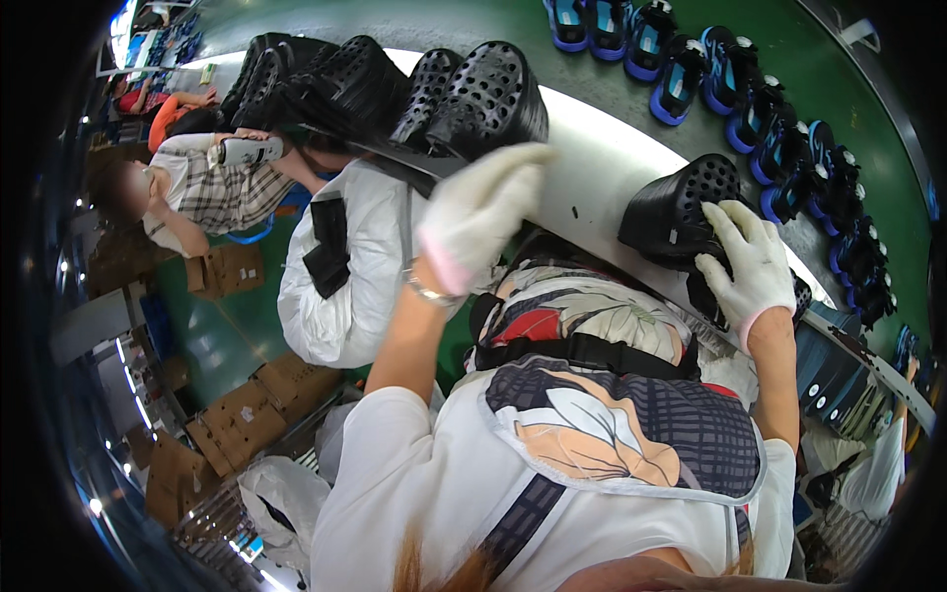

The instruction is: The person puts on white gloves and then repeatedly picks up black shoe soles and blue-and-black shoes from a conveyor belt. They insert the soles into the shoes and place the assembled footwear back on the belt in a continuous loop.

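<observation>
Plainly, the black clog point(666, 212) on the right-hand stretch of the pale worktop point(582, 123) is the piece we have in hand, its holed toe pointing away from us. We judge it light for its bulk and made of springy foam: firm through the thick sole, softer at the upper, unlikely to break. Its smooth skin might slide a little against our glove. The heel rim looks the best place to take hold, with the sole's side as a second choice.

Our right grip point(730, 242) has its fingers and thumb closed around that rear rim; how hard it squeezes, we cannot tell. Our left grip point(485, 217) is empty, fingers stretched out just beside a cluster of black clogs point(483, 99); any contact there is unclear.

Farther out, we see rows of blue-and-black sandals point(681, 79) beyond the worktop, and a white sack point(370, 266) to our left.
</observation>
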Demonstrator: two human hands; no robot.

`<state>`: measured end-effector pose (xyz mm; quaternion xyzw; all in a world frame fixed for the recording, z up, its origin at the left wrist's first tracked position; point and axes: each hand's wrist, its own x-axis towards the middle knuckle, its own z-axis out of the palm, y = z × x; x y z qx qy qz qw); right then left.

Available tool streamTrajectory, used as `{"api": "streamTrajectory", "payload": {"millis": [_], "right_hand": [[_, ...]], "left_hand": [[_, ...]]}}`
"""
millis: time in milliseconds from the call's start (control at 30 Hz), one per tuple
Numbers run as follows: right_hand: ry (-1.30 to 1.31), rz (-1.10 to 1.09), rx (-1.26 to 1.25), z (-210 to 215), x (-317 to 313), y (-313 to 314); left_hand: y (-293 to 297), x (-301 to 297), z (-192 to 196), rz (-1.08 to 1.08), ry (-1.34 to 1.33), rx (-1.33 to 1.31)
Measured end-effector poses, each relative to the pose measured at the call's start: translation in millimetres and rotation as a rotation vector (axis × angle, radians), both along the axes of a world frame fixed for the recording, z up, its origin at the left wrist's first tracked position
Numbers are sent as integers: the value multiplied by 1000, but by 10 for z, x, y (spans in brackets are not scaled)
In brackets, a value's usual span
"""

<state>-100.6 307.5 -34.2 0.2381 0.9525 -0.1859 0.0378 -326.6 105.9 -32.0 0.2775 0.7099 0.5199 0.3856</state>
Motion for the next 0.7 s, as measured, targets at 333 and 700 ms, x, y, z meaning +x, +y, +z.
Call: {"api": "streamTrajectory", "payload": {"millis": [333, 700], "right_hand": [[-73, -60, -161, 197, 99, 277], [-191, -154, -272, 404, -576, 219]], "left_hand": [[-671, -1452, -79, 294, 1082, -315], [-1125, -2816, 19, -217, 1018, -461]]}}
